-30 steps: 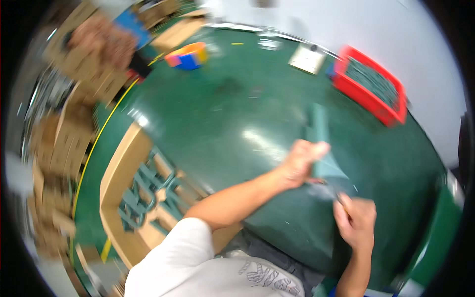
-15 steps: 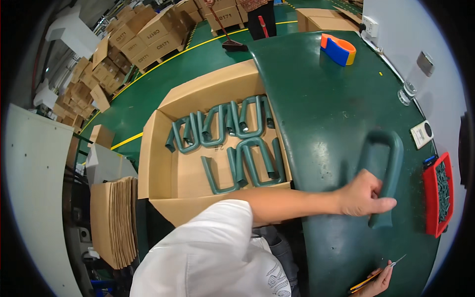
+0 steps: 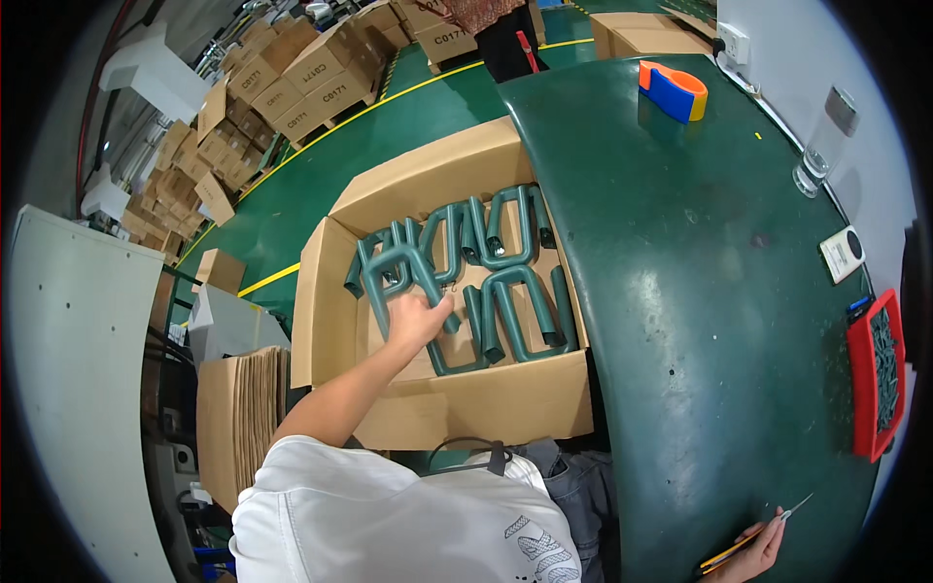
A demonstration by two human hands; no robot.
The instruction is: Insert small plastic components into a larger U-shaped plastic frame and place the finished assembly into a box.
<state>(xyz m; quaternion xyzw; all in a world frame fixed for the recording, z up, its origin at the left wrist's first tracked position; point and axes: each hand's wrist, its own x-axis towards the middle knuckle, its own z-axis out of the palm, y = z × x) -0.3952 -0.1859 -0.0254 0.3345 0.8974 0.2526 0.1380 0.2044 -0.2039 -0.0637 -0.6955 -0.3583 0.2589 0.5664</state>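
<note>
My left hand (image 3: 416,321) is closed round one leg of a green U-shaped metal tube (image 3: 380,277), holding it over the left part of an open cardboard box (image 3: 476,403). Several more green U-shaped tubes (image 3: 557,319) lie inside that box, in a back row and a front row. The held tube overlaps some of them in view, so whether it touches them I cannot tell. At the lower right, over the green table (image 3: 680,389), my right hand (image 3: 760,554) grips a yellow-handled utility knife (image 3: 719,561); its thin blade points up and right.
Along the table's right side stand a red bin (image 3: 860,389) of small green screws, a white device (image 3: 842,255) and a clear glass (image 3: 809,175). A tape dispenser (image 3: 671,92) sits far back. Flat cardboard (image 3: 243,408) is stacked left of the box. A person (image 3: 501,39) stands beyond.
My left hand has carried the U-shaped tube from the table leftward to over the box. My right hand keeps the knife at about the same place. The broom beyond has left view.
</note>
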